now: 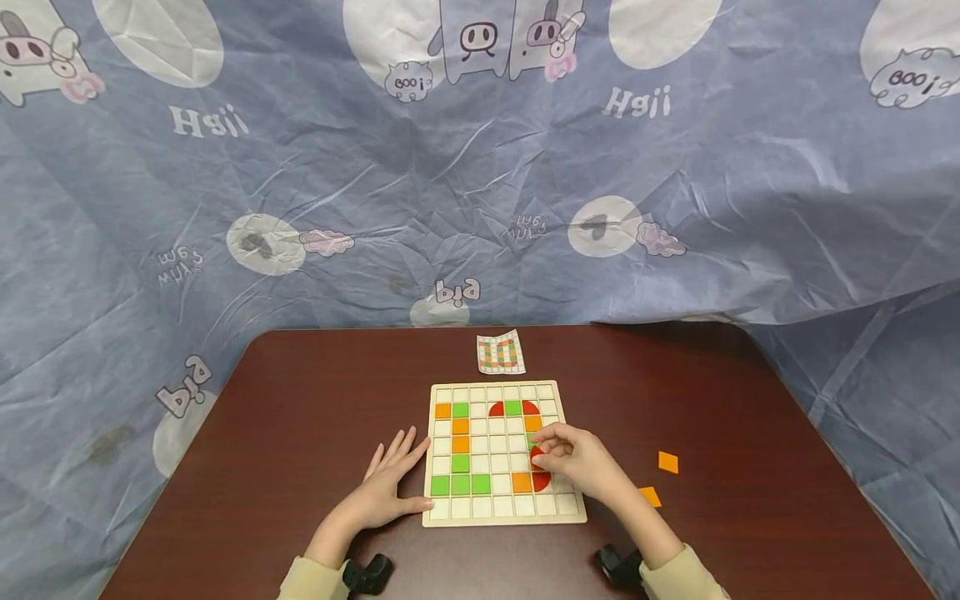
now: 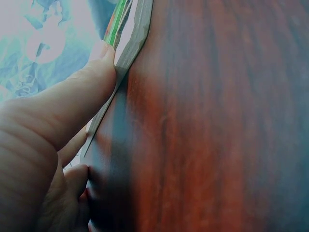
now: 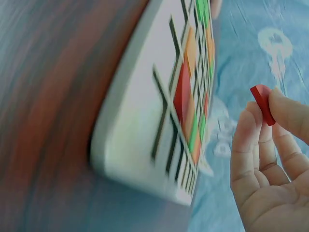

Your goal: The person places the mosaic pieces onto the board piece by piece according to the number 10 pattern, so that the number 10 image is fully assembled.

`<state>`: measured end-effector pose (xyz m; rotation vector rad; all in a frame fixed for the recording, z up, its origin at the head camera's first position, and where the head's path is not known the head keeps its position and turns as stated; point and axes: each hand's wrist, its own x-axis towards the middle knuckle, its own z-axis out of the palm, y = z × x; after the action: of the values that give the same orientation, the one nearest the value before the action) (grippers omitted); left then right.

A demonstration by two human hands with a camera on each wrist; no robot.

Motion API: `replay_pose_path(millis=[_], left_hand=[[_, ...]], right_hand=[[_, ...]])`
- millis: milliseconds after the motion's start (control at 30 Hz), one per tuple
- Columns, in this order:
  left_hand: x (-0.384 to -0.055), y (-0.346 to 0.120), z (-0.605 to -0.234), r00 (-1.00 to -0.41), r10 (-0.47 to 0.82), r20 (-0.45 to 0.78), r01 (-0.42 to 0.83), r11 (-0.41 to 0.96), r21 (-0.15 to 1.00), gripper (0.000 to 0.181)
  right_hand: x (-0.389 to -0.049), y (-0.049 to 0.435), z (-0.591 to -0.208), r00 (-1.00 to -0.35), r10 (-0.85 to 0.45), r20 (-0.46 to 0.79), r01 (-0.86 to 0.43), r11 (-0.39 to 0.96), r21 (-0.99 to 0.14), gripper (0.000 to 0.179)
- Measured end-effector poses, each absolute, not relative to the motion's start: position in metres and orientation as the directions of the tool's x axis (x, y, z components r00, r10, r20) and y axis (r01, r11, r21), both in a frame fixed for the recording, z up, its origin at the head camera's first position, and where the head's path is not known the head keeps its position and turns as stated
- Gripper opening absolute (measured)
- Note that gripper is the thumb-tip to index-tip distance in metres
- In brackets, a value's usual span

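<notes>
A cream grid board (image 1: 504,507) lies on the table with green, orange and red tiles in some of its cells. My right hand (image 1: 583,460) is over the board's right part, pinching a red quarter-round tile (image 3: 263,104) between thumb and fingertips. In the right wrist view this tile is held clear of the board. Below it, another red rounded tile (image 1: 541,482) sits in a cell beside an orange tile (image 1: 521,482). At the board's left edge rests my left hand (image 1: 382,490), fingers straight and spread, its thumb touching the rim near the front corner.
A small paper card (image 1: 501,353) printed with a coloured grid pattern lies behind the board. Two loose orange tiles, one farther back (image 1: 668,462) and one near the right forearm (image 1: 650,497), lie on the dark wooden table (image 1: 300,433). A patterned blue cloth (image 1: 480,192) hangs behind.
</notes>
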<state>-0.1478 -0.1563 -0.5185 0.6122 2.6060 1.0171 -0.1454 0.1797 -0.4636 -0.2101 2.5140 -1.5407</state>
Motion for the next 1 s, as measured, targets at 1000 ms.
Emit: replay_pose_path(millis=[1000], left_hand=[[-0.149, -0.155, -0.517, -0.870, 0.485, -0.090, 0.302, 0.668, 0.680, 0.093]], right_hand=[[-0.158, 0.134, -0.474, -0.876, -0.482, -0.020, -0.331, 0.630, -0.703, 0.007]])
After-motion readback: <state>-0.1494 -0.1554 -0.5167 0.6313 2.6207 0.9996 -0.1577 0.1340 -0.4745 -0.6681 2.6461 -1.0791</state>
